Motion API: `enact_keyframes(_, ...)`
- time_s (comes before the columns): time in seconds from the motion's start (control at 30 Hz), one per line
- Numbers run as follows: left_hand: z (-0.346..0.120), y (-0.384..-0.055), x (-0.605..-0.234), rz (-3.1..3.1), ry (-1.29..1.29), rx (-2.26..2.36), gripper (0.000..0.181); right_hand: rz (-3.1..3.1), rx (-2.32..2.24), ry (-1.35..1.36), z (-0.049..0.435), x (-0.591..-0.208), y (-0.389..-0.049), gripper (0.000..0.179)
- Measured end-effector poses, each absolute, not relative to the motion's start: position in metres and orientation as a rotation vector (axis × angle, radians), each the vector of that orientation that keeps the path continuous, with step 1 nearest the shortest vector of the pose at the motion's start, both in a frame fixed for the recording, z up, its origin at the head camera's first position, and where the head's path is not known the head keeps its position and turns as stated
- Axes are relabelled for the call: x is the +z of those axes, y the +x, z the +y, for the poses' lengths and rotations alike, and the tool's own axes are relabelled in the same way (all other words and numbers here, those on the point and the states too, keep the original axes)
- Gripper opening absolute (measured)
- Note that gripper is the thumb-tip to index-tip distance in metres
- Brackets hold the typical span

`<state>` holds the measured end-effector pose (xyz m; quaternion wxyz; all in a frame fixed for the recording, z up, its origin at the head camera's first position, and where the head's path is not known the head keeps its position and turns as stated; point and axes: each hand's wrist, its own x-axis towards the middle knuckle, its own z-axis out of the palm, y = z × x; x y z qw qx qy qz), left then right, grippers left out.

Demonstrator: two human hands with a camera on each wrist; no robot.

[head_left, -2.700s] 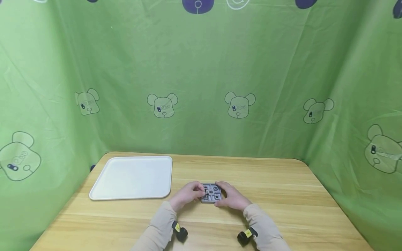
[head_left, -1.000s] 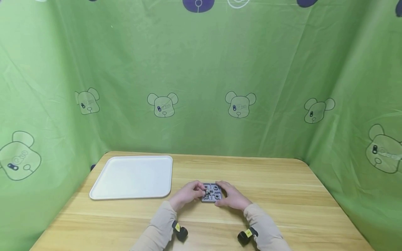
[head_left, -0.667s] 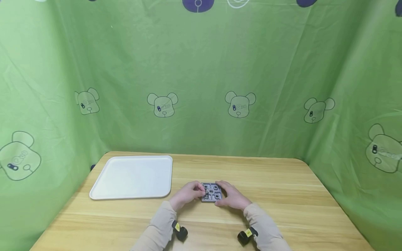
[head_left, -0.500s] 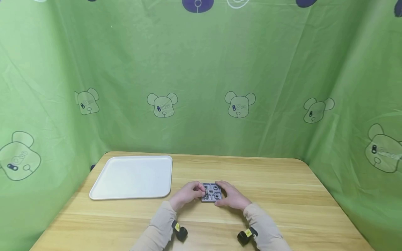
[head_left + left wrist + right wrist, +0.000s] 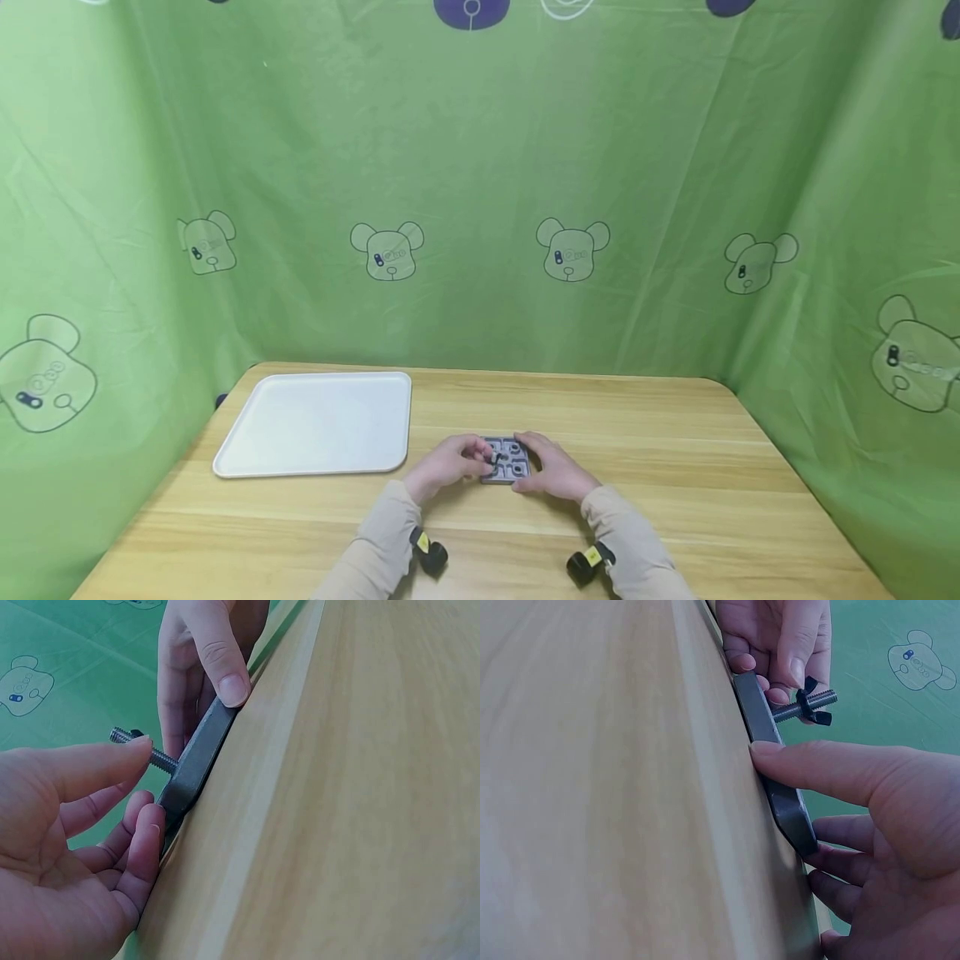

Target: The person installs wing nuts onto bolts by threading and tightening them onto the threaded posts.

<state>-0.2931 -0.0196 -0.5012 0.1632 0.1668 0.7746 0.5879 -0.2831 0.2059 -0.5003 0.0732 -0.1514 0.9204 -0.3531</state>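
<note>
A grey square plate with round recesses (image 5: 510, 479) lies flat on the table between both hands. Out of its upper face stands a threaded bolt (image 5: 826, 697), with a black wing nut (image 5: 807, 706) partway along it. My left hand (image 5: 448, 462) is at the plate's left side, thumb and a finger at the wing nut; its other fingers curl beside the plate's edge. From the right, my right hand (image 5: 558, 472) grips the plate, thumb on the near edge and fingers at the far one. The left fingers partly hide the nut in the left wrist view.
A white tray (image 5: 315, 468) lies at the back left of the wooden table (image 5: 637, 433). Green cloth (image 5: 465, 333) with printed bear heads hangs behind and along both sides. A small black camera is strapped at each wrist.
The left thumb and fingers have shifted and spread slightly at the wing nut. The plate and the right hand stay in place.
</note>
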Motion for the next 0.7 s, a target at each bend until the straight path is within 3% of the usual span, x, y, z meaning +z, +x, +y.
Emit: enact_keyframes(0.7, -0.0214, -0.2937, -0.5027, 2.261, 0.531, 1.645, 0.019, 2.763, -1.073, -0.470, 0.2063, -0.5045, -0.2867, 0.090)
